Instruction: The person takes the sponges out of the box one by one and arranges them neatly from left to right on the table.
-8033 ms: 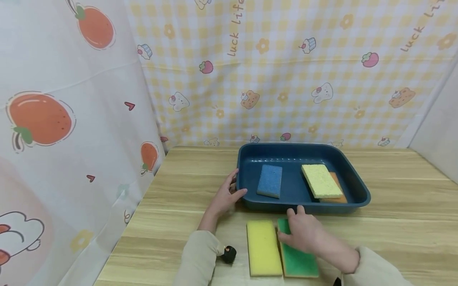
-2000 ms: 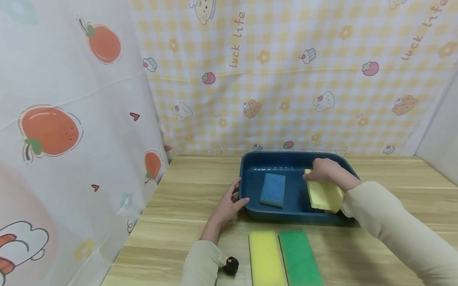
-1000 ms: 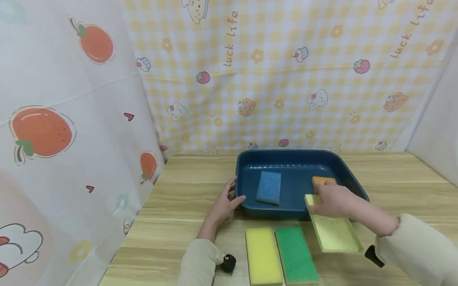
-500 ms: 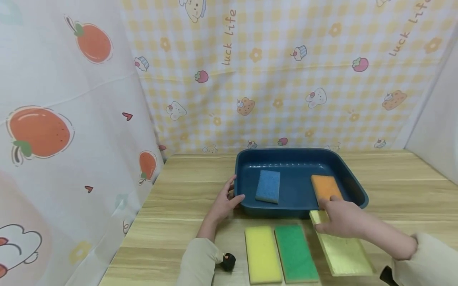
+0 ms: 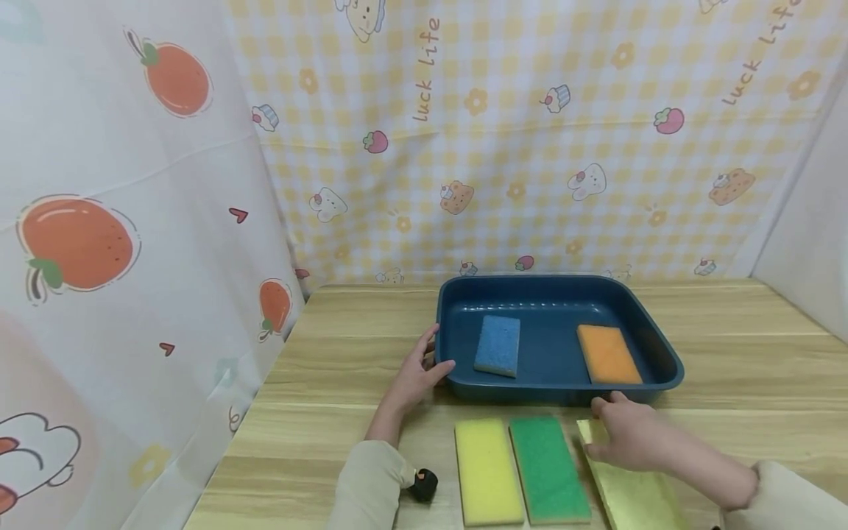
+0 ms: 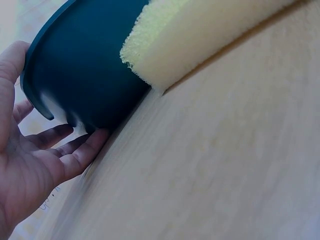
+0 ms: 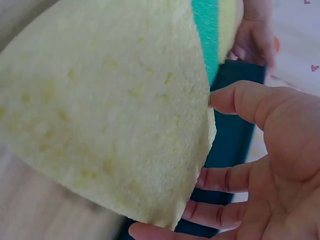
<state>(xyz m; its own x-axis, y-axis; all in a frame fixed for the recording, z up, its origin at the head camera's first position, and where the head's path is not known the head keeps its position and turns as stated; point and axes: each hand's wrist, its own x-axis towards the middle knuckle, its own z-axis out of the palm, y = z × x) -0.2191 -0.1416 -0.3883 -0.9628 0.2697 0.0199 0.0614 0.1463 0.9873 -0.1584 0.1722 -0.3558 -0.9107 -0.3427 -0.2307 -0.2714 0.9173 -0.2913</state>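
At the front left corner of a dark blue baking pan, my left hand grips the rim with thumb and fingers. In the left wrist view, that hand's fingers press against the pan's outer wall. My right hand pinches the far edge of a pale yellow sponge in front of the pan. Its thumb and fingers sit on opposite edges of the sponge in the right wrist view. Just left of it lie a green sponge and a bright yellow sponge, side by side.
Inside the pan are a blue sponge on the left and an orange sponge on the right. All stands on a wooden table. A patterned curtain hangs behind, and another curtain hangs along the left.
The right hand has lifted the pale yellow sponge off the orange one, out of the pan, and brought it down right of the green sponge. The left hand has stayed at the pan's corner.
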